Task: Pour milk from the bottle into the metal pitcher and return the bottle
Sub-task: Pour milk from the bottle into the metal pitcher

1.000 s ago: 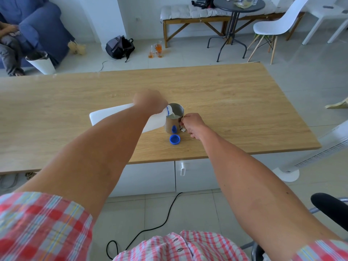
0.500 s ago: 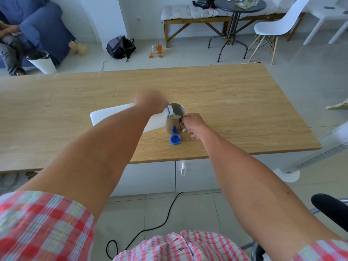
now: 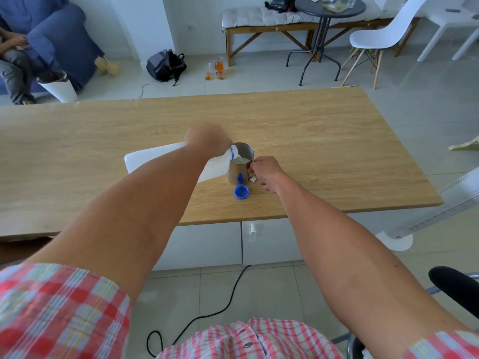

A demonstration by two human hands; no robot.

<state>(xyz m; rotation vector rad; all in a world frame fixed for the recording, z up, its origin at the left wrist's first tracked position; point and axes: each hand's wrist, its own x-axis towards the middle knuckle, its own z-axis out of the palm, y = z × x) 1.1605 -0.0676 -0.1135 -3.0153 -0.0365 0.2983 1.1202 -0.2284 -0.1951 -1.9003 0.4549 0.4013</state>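
One white milk bottle [image 3: 155, 160] is held tipped nearly horizontal above the wooden table [image 3: 324, 141], its blue-ringed neck resting over the rim of the metal pitcher [image 3: 241, 164]; milk is visible inside. The bottle is gripped near its neck by the left hand [image 3: 207, 139]. The pitcher's handle is pinched by the right hand [image 3: 264, 171]. A blue cap [image 3: 241, 192] lies just beside the pitcher.

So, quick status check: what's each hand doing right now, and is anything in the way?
Left hand tipping the milk bottle into the metal pitcher. Right hand on its handle. Milk inside. Blue cap beside it, nothing blocking.
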